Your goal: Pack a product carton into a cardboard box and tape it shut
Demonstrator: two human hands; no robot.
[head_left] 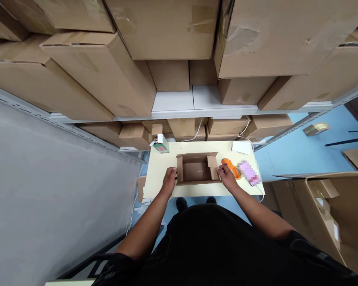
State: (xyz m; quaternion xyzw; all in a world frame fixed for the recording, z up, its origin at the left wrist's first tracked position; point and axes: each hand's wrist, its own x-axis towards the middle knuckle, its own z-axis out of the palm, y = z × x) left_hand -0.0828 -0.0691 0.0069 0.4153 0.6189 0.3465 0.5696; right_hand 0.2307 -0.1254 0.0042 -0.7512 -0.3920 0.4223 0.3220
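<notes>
Box [197, 171] open and empty on counter [161, 167]; left hand [169, 177] at 9 o'clock, right hand [226, 175] at 3 o'clock, fingers curled on its side flaps; filling, taping undone.

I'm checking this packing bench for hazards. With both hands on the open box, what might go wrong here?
1. The orange tape dispenser lies right beside the right hand; a knock may push it around.
2. The open brown cardboard box sits near the cream table's front edge and might slide off.
</notes>
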